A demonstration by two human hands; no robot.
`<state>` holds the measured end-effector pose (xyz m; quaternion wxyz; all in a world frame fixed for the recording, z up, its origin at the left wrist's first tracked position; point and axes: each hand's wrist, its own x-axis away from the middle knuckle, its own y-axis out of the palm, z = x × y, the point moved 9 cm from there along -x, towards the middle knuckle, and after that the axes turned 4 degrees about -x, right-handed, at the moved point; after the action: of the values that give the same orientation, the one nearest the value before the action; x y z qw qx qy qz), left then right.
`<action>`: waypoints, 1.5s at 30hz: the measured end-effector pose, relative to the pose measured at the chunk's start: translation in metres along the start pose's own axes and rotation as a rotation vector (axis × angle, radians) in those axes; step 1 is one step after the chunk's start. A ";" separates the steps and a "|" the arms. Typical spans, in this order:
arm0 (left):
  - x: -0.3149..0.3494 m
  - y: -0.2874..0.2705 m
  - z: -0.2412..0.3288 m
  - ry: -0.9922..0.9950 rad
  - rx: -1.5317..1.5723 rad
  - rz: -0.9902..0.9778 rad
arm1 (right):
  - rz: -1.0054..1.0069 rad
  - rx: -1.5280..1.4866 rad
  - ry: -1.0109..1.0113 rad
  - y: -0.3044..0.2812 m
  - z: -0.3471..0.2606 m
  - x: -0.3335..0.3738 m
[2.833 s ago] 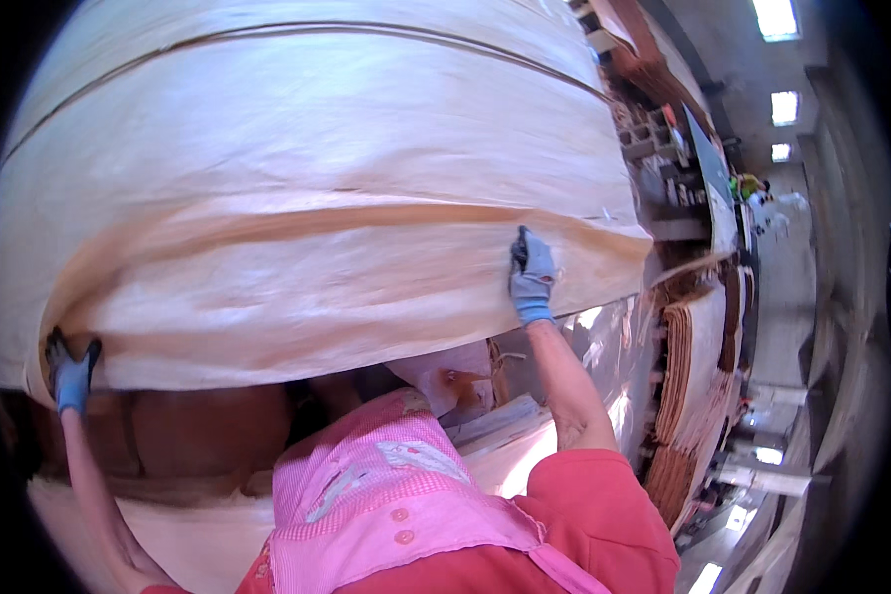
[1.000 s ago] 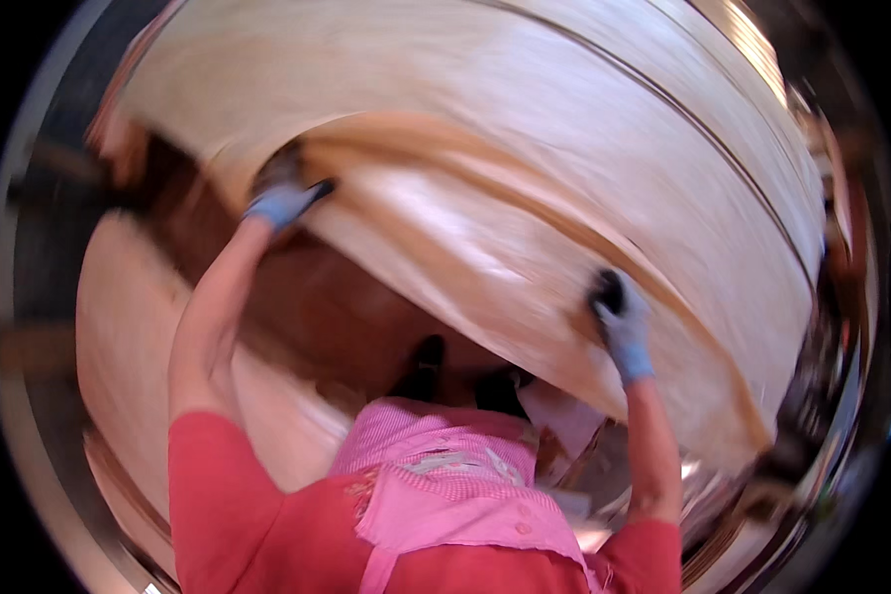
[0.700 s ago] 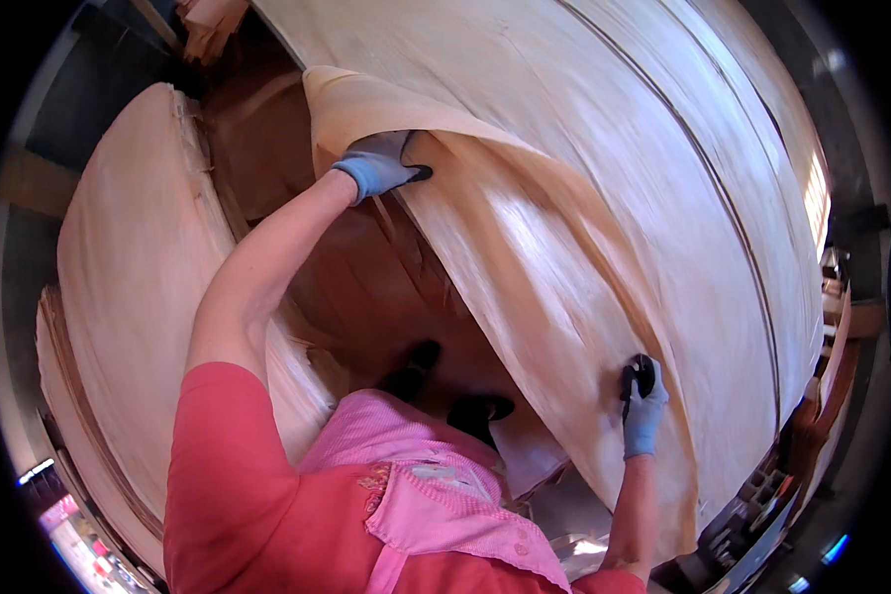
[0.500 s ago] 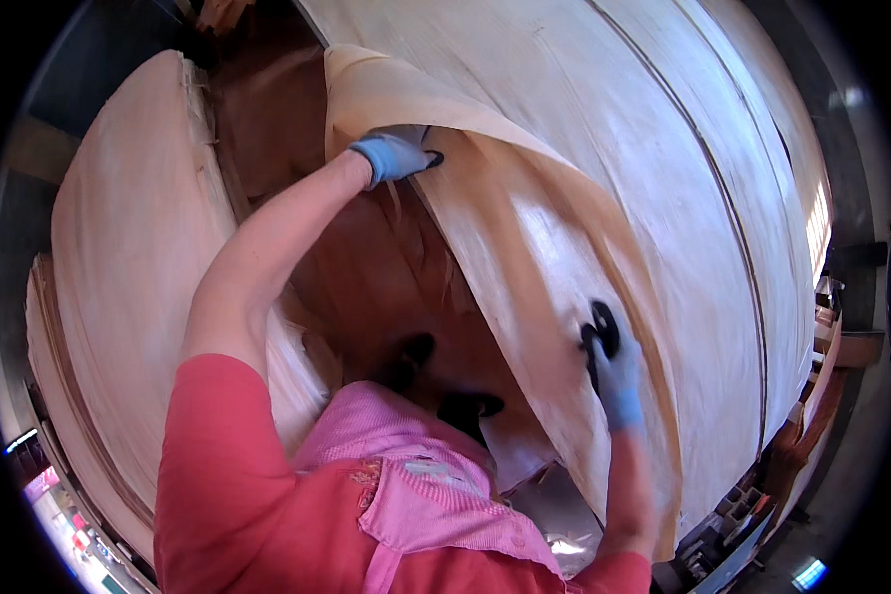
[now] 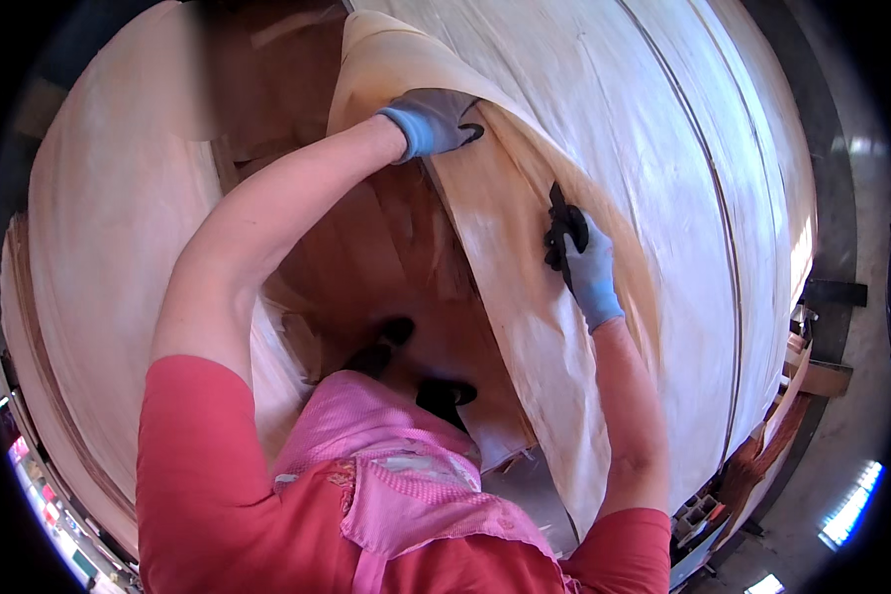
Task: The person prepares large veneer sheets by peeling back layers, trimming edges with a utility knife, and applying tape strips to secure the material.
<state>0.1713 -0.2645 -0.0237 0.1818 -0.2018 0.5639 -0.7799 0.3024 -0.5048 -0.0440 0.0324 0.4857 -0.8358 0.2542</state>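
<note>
Extending beneath the right hand (image 5: 592, 265) and rightward from the left hand (image 5: 430, 121), the thin wood sheet (image 5: 535, 307) curved upward; the former was half-curled, the latter partly hidden, both holds indeterminate.

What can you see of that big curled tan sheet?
The tan sheet looks like thin wood veneer, creased and bendy. It lies along a broad whitish surface, its far end curled over. The left hand is inside the curl; the right hand is over its middle, contact unclear.
</note>
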 end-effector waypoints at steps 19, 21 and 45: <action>-0.066 -0.009 0.003 -0.041 0.053 -0.164 | -0.069 0.036 0.102 0.003 -0.012 0.002; -0.070 -0.014 0.011 -0.005 0.043 -0.182 | -0.087 0.173 0.066 -0.004 -0.008 0.000; -0.061 -0.012 0.002 -0.169 0.048 -0.310 | -0.219 1.109 -0.835 0.145 -0.135 -0.084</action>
<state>0.2241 -0.2312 -0.0181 0.1110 -0.3466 0.4899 -0.7921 0.2002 -0.3178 -0.0090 -0.5182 0.5688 -0.4717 0.4306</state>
